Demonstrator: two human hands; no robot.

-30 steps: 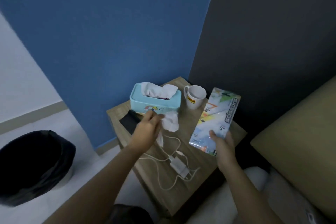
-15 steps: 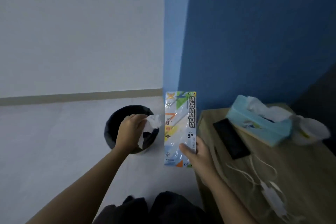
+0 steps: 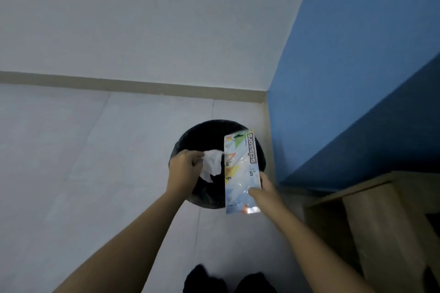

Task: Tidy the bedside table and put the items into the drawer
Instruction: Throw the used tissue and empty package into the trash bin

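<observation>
A: Starting at the left, what's there?

B: Pale floor tiles (image 3: pixel 71 173) and a white wall, with a beige skirting strip between them. Then the left hand (image 3: pixel 184 170), fingers pinched shut on a crumpled white tissue (image 3: pixel 212 166). Hand and tissue hang right over the mouth of a round bin lined with a black bag (image 3: pixel 202 133).

A: Is the tissue inside the bin?

B: It dangles from the fingertips above the opening; how deep it reaches, I cannot tell.

A: And next to it?

B: The scissors pack (image 3: pixel 241 171), a long flat card printed "scissors" with 6" and 5" marks. It stands nearly upright, its top edge in front of the bin's right rim. The right hand (image 3: pixel 264 191) grips it near the lower end, thumb across the front and fingers behind.

A: Further right?

B: A blue wall, and below it the corner of the wooden bedside table (image 3: pixel 371 216), well apart from both hands. Its top is mostly out of view. At the bottom edge, dark clothing on the person's legs.
</observation>
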